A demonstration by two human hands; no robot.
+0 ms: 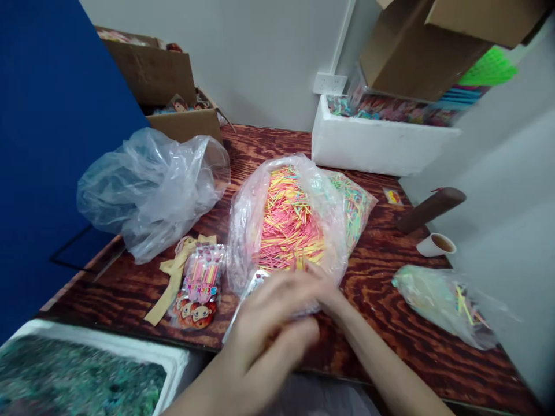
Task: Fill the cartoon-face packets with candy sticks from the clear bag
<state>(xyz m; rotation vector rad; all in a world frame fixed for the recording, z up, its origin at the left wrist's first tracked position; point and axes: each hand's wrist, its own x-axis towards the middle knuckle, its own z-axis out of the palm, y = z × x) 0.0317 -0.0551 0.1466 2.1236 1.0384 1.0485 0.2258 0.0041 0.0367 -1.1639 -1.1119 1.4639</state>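
Note:
My left hand (273, 329) is in front, blurred, with its fingers curled round a clear plastic packet (254, 283) that pokes out at its left. Behind it, my right hand (323, 286) reaches in from the right with bent fingers; its fingertips are mostly hidden, and several yellow sticks show beside them. Just beyond both hands lies an open clear plastic bag (243, 231) full of thin pink and yellow sticks (286, 225). To the left, filled packets (202, 289) with pink sticks and cartoon faces are stacked beside a beige cloth-like strip (176, 280).
A crumpled clear bag (160, 190) lies at left, near cardboard boxes (186, 124). Behind the stick bag is another bag of green sticks (358, 202). A foam box (381, 144), brown tube (429, 211), paper cup (436, 245) and small bag (442, 303) stand right. A foam tub (177, 361) sits front left.

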